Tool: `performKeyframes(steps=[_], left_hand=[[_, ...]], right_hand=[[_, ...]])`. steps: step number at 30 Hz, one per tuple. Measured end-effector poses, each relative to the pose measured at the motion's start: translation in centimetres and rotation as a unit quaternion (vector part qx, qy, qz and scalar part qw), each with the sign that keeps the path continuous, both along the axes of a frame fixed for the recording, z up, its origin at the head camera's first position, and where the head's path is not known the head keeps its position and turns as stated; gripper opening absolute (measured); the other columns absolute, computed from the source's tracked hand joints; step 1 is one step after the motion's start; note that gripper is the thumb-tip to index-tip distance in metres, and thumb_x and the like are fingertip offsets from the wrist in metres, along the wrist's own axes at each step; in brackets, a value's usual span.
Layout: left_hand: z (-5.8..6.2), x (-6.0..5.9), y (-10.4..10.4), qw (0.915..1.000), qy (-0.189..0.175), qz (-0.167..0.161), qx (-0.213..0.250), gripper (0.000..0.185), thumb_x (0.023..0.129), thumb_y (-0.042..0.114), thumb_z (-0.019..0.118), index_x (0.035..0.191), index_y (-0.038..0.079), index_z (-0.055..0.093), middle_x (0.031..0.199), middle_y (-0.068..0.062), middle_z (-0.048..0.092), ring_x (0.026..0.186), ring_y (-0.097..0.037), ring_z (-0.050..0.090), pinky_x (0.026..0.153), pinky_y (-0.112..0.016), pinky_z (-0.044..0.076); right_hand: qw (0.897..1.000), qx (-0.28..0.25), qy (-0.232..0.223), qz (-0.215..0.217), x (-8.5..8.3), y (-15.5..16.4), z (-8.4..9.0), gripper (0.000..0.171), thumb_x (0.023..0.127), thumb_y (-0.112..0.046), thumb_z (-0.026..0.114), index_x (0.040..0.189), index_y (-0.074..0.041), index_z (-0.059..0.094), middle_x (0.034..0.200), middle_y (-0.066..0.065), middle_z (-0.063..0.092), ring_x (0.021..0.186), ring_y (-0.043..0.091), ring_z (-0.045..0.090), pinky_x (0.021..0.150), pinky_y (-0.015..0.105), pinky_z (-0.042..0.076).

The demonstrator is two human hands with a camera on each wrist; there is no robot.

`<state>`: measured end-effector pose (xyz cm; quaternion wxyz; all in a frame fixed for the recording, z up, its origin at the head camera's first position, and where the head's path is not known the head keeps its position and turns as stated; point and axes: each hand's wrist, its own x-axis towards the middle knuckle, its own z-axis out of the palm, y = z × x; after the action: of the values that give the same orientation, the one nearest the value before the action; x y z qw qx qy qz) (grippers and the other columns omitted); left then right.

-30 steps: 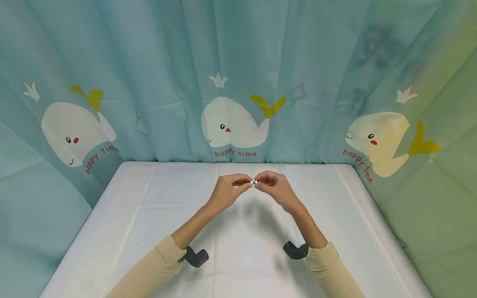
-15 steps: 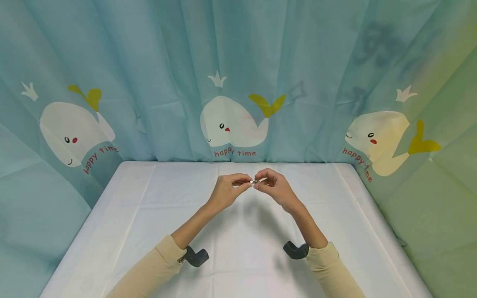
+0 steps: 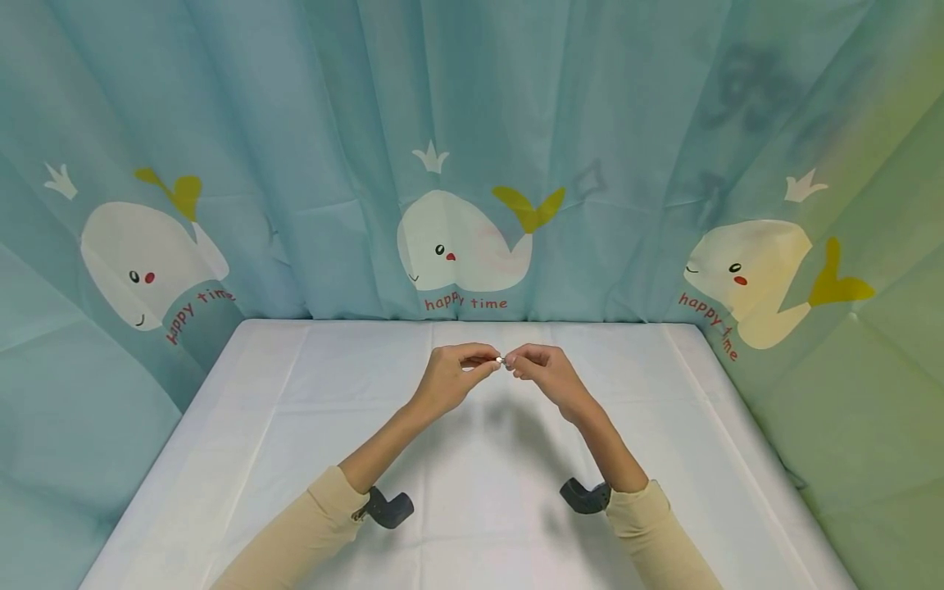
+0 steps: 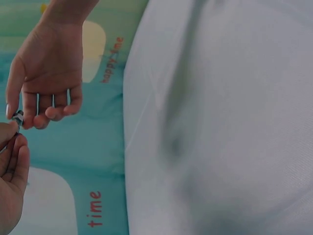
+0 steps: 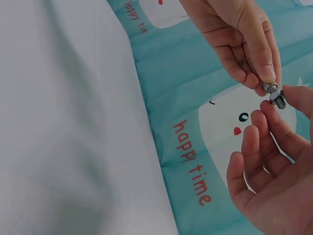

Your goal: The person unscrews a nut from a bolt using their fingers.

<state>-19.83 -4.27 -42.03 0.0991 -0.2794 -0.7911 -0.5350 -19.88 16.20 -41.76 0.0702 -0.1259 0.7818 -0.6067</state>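
Observation:
Above the table both hands meet at a small metal bolt [image 5: 280, 103] with a hex nut [image 5: 275, 94] on its thread. My left hand [image 3: 447, 381] pinches one end of the bolt between thumb and fingertips, hiding that end. From the other side my right hand [image 3: 549, 377] has thumb and index finger at the nut, pinching it; the threaded tip sticks out between them in the right wrist view. The other right fingers [image 5: 249, 147] are loosely bent. In the left wrist view, the nut and the fingertips of both hands crowd the left edge.
A white-covered table [image 3: 332, 459] lies under the hands, which cast shadows on it. Blue-green curtains [image 3: 332, 164] with whale prints stand along the back and sides. A black curved device [image 3: 391, 510] sits at the left cuff and a similar one [image 3: 586, 496] at the right.
My right thumb and index finger spread apart half a second ago and have now come together again at the nut, with the thumb shifted. My left hand stays in place, holding the bolt.

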Motion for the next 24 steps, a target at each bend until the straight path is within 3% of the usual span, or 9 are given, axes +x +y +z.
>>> performKeyframes(steps=[7,13,19,24], left_hand=[[-0.17,-0.08,-0.01,1.0000,0.003,-0.004,0.004,0.010,0.091,0.006,0.073,0.101,0.003,0.076,0.094,-0.006,0.075,0.088,-0.017,0.072,0.080,-0.025,0.058],[-0.07,-0.04,0.01,1.0000,0.002,-0.001,0.002,0.009,0.091,0.006,0.074,0.100,0.003,0.076,0.093,-0.005,0.075,0.088,-0.017,0.072,0.080,-0.025,0.058],[-0.09,-0.07,0.01,1.0000,0.002,-0.002,0.000,0.009,0.092,0.007,0.074,0.100,0.004,0.077,0.094,-0.004,0.075,0.088,-0.017,0.072,0.079,-0.025,0.058],[-0.14,-0.10,0.01,1.0000,0.001,-0.002,0.002,0.011,0.091,0.007,0.074,0.101,0.004,0.077,0.095,-0.004,0.075,0.088,-0.017,0.072,0.078,-0.024,0.058]], right_hand=[[1.000,-0.006,0.023,0.009,-0.05,0.16,-0.38,0.022,0.095,-0.016,0.069,0.109,0.001,0.069,0.107,0.017,0.068,0.096,0.030,0.063,0.086,0.037,0.053],[0.999,-0.004,0.041,0.015,0.04,0.19,-0.18,0.022,0.091,-0.011,0.072,0.110,0.000,0.068,0.099,0.009,0.067,0.086,0.027,0.062,0.077,0.035,0.053],[0.999,-0.020,0.038,0.023,0.05,0.20,-0.14,0.025,0.091,-0.007,0.071,0.113,0.001,0.064,0.104,0.010,0.065,0.087,0.023,0.063,0.080,0.037,0.054],[0.999,-0.024,0.019,0.022,-0.01,0.18,-0.18,0.030,0.096,-0.013,0.067,0.121,0.003,0.062,0.114,0.018,0.063,0.094,0.030,0.062,0.087,0.039,0.054]])
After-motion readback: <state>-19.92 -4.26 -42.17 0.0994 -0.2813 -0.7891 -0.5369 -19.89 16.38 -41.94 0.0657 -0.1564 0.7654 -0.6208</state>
